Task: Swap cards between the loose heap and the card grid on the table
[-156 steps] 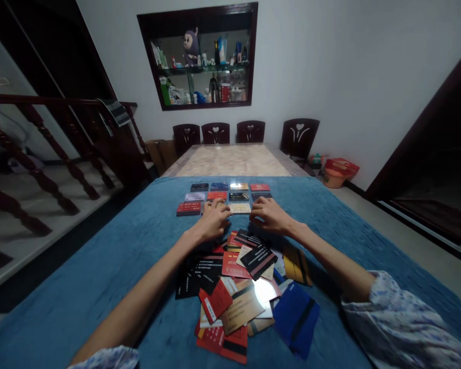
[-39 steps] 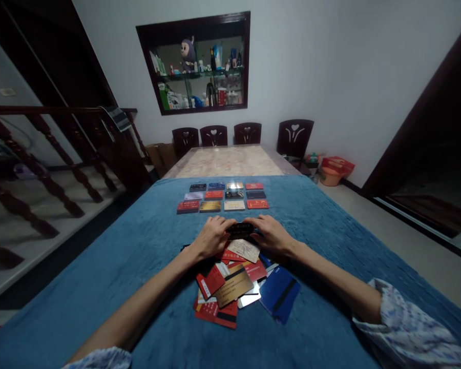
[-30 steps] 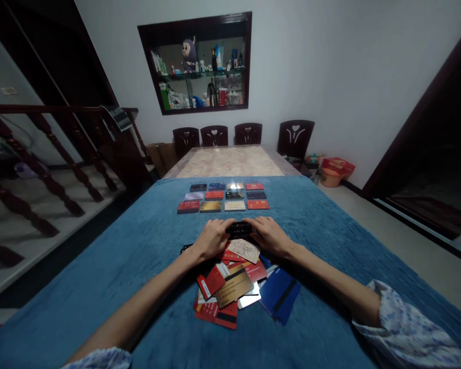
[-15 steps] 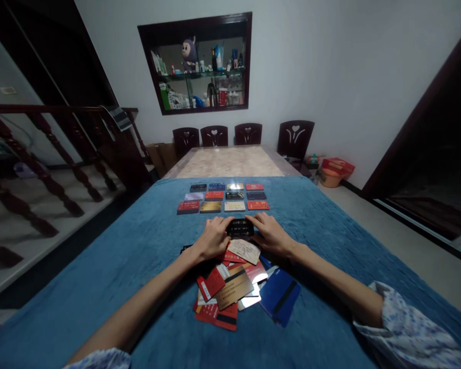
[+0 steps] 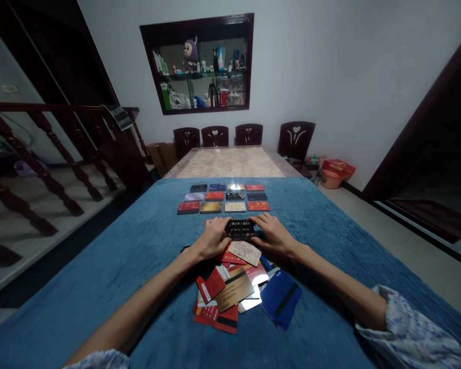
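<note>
I have only dim, cool light here, seemingly from overhead, with the doorway (image 5: 438, 148) on the right sunk nearly to black. White glare burns out part of a red card (image 5: 253, 272) and a silvery card (image 5: 249, 304), while shadow dulls the blue cloth (image 5: 294, 262) below my right grip (image 5: 272, 234). Print on the black card (image 5: 241, 226) looks fairly crisp, but the wide lens stretches my right sleeve (image 5: 418, 328) and softens the frame's edges

The head view looks forward and down across the table (image 5: 230, 161).
</note>
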`<action>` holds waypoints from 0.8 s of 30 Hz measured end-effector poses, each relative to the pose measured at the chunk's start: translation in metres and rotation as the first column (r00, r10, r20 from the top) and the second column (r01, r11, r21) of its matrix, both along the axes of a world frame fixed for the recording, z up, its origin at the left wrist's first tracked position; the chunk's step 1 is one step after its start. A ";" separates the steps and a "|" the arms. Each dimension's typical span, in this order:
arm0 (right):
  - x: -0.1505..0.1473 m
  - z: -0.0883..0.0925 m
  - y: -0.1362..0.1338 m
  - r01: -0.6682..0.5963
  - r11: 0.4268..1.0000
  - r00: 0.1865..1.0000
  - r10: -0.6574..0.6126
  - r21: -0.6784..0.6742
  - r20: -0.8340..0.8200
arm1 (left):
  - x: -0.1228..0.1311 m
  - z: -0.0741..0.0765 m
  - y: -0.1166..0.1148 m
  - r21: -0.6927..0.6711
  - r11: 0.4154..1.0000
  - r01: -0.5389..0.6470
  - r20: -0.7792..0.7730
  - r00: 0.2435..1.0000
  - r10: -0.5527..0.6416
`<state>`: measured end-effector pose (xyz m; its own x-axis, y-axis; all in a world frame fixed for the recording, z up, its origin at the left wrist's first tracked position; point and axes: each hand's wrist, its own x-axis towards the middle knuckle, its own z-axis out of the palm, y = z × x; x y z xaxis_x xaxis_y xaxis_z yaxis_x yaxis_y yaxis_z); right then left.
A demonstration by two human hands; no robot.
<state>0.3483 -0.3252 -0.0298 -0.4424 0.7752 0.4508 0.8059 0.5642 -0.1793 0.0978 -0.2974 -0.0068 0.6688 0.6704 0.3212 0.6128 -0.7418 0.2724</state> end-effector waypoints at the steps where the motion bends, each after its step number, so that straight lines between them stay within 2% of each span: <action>1: 0.000 0.000 0.000 -0.005 1.000 1.000 0.005 -0.004 -0.001 | 0.000 0.000 0.000 -0.003 1.000 0.003 -0.002 1.000 -0.003; 14: 0.001 0.001 -0.001 -0.053 0.996 0.998 0.051 -0.078 -0.023 | -0.006 0.000 0.003 -0.040 0.999 -0.003 -0.025 1.000 0.002; 24: -0.002 0.005 -0.002 -0.058 0.991 0.998 0.058 -0.119 -0.001 | -0.006 0.007 0.000 -0.077 0.997 -0.025 -0.070 0.997 0.020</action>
<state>0.3462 -0.3270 -0.0245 -0.4891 0.7964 0.3557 0.7729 0.5848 -0.2464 0.0922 -0.2975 0.0001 0.6720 0.7069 0.2205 0.6486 -0.7056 0.2853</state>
